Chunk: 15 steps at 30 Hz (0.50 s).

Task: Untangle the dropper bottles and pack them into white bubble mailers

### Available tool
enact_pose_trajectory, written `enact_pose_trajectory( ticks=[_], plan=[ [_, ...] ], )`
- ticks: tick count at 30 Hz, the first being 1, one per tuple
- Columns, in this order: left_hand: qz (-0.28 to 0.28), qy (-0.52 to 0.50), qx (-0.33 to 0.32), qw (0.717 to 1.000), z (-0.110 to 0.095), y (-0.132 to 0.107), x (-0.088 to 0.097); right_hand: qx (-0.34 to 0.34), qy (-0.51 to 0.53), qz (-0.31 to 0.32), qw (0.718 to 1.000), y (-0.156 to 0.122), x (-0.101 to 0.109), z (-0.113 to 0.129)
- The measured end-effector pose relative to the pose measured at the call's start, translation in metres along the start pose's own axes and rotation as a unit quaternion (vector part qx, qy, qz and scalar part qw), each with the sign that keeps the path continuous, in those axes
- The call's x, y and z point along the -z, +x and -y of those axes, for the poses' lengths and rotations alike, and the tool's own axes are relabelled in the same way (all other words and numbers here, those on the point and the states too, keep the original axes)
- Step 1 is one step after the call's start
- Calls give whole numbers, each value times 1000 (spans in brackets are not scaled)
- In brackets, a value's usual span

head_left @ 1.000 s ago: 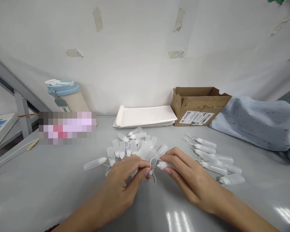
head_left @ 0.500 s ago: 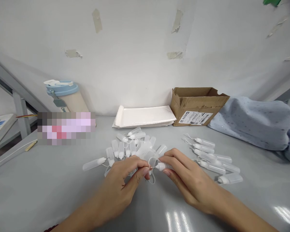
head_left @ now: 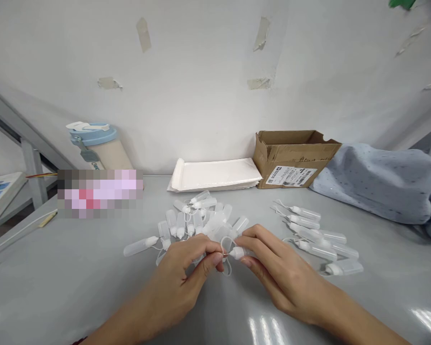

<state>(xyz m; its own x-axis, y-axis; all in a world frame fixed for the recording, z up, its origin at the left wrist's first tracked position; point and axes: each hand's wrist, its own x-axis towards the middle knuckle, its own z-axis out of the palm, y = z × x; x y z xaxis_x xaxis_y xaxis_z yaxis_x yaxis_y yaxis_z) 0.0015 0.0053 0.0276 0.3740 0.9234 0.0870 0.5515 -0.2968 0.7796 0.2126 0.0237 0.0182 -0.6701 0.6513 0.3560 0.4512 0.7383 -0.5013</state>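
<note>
Between the thumb and fingers of my right hand [head_left: 278,268] is a small clear needle-tip squeeze bottle [head_left: 237,253], lying level with its white nozzle toward the left. A thin needle runs from the nozzle to the fingertips of my left hand [head_left: 194,268]. A thin white strap [head_left: 227,238] loops from the nozzle to those same fingertips, which pinch its end; the end itself is hidden. Behind my hands lies a pile of similar bottles [head_left: 215,220]. One bottle [head_left: 140,246] lies at the pile's left edge.
More needle-tip bottles [head_left: 316,235] lie in a loose column on the right. Along the wall stand an open cardboard box [head_left: 294,163], white padded envelopes [head_left: 215,173] and a tumbler with a blue lid [head_left: 100,143]. Pale blue speckled cloth [head_left: 377,182] lies at the far right.
Both hands stay almost in place, with the bottle still held between them. The whole view has shifted slightly; the piles look the same.
</note>
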Motion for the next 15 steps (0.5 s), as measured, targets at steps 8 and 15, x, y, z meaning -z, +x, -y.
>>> enact_pose_trajectory(
  ticks=[8,15],
  plan=[
    [-9,-2,-5,1000,2,0,0,1,-3,-13,1000,0,1,-1],
    [-9,1,-6,1000,0,-1,0,5,5,-7,1000,-1,1,-1]
  ],
)
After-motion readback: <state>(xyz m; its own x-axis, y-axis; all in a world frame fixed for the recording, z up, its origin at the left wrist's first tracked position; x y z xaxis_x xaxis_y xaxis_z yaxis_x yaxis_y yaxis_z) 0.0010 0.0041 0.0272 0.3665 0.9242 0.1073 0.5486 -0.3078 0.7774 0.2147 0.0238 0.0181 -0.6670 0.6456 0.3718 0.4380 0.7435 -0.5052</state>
